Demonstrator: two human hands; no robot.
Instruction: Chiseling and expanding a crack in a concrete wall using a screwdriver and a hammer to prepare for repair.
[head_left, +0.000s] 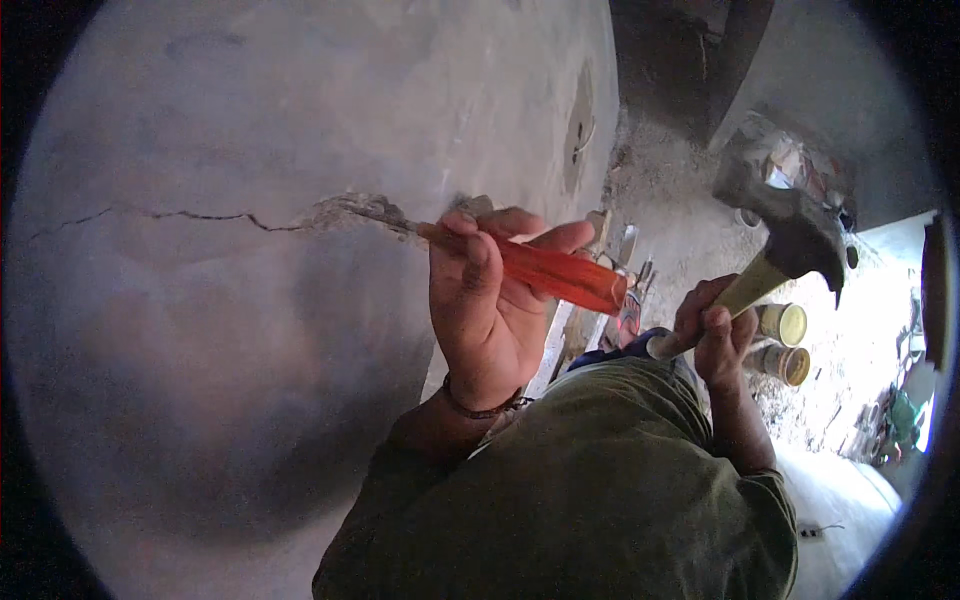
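A pale plastered wall (230,330) stands at my left, with a jagged crack (235,216) running along it. Near the crack's right end the plaster is chipped and rough. My left hand (490,300) has its fingers around a red-handled chisel (560,275), whose tip points at the chipped part; whether it touches is hard to make out. A claw hammer (795,235) is raised in my right hand (715,330), gripped by its yellowish handle. The hammer head is apart from the chisel's butt end, out to the right.
Two round buckets (785,326) stand on the floor at the right. Boards and tools (625,260) lie beyond my hands. A wall opening (580,135) holds a bit of wire. Rubble and bags (790,165) are heaped farther off, and bright light comes from the right.
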